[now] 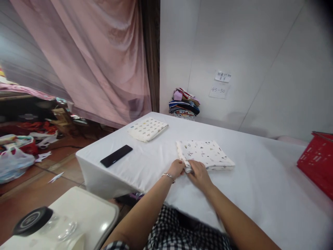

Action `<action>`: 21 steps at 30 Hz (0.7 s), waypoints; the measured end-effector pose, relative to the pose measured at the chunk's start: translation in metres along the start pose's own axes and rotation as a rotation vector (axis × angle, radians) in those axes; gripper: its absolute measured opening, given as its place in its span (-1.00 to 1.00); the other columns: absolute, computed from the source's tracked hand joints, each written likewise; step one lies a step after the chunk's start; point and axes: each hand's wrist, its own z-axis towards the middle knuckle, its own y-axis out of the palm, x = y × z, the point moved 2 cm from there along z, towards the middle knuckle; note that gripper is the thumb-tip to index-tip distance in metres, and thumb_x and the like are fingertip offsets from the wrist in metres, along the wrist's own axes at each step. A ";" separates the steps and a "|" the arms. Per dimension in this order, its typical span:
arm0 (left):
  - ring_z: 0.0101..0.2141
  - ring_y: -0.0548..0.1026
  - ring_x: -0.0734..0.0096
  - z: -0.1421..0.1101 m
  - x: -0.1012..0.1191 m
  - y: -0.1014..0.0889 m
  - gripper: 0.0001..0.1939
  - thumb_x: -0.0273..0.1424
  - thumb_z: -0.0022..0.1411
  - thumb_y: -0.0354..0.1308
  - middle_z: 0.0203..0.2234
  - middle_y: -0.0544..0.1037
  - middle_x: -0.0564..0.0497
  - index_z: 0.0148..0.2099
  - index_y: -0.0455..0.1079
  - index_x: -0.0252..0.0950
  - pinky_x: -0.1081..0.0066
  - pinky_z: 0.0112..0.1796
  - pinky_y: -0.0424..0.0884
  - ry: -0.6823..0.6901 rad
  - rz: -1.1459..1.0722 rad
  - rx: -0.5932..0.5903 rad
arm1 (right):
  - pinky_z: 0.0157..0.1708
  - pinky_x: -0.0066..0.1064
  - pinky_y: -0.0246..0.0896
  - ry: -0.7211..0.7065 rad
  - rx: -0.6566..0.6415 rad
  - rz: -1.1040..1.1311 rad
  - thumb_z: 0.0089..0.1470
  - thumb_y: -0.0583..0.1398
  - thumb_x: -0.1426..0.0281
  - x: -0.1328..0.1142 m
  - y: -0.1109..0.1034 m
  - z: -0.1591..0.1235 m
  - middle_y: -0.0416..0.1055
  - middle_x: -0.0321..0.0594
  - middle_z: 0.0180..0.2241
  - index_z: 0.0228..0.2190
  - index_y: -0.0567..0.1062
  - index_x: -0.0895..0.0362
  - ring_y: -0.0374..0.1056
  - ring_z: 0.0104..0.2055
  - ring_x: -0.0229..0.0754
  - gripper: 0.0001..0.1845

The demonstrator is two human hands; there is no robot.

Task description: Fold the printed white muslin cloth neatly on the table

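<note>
A folded white cloth [208,152] with a small scattered print lies on the white-covered table [161,163] before me. My left hand [177,168], a bracelet at its wrist, pinches the cloth's near left corner. Right beside it, my right hand [199,174] grips the same edge, its fingers bent over the fabric. The cloth's left edge is rolled or bunched up there, and the fingertips are partly hidden in it. Farther back on the left lies a second folded cloth [148,129] with a grey-green print, apart from both hands.
A black phone [116,156] rests near the table's left edge. On the right stands a red plastic basket [317,163]. Piled fabrics [184,103] sit behind the table by the wall. At lower left, a white stool-like surface [85,208] holds a clear jar with a black lid [33,221].
</note>
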 end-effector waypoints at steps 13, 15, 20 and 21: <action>-0.22 0.44 0.26 0.074 0.012 -0.038 -0.69 -0.29 0.17 -0.11 -0.15 0.41 -0.15 -0.10 0.35 -0.22 0.35 -0.29 0.31 0.202 0.612 0.272 | -0.12 -0.22 0.17 0.055 0.046 -0.023 0.03 0.03 0.42 0.007 0.009 -0.003 0.39 -0.07 -0.12 -0.02 0.26 0.14 0.30 -0.10 -0.09 -0.57; -0.22 0.44 0.25 0.081 0.013 -0.038 -0.66 -0.30 0.21 -0.18 -0.18 0.40 -0.15 -0.08 0.34 -0.20 0.33 -0.29 0.31 0.235 0.677 0.272 | -0.11 -0.22 0.16 0.053 0.035 -0.011 0.03 0.03 0.43 0.006 0.008 -0.002 0.39 -0.07 -0.11 -0.01 0.25 0.14 0.29 -0.09 -0.09 -0.57; -0.13 0.36 0.21 0.094 0.015 -0.040 -0.65 -0.33 0.23 -0.20 -0.15 0.37 -0.14 -0.02 0.29 -0.21 0.28 -0.20 0.25 0.358 0.850 0.270 | -0.09 -0.23 0.14 0.050 0.006 0.014 0.03 0.04 0.43 0.007 0.008 -0.001 0.39 -0.07 -0.12 -0.02 0.26 0.14 0.29 -0.09 -0.11 -0.58; -0.12 0.35 0.19 0.097 0.015 -0.041 -0.64 -0.33 0.23 -0.20 -0.15 0.36 -0.15 -0.01 0.28 -0.22 0.26 -0.18 0.23 0.374 0.876 0.267 | -0.09 -0.23 0.13 0.052 0.002 0.017 0.03 0.05 0.43 0.007 0.009 -0.001 0.39 -0.06 -0.13 -0.02 0.26 0.14 0.29 -0.10 -0.11 -0.57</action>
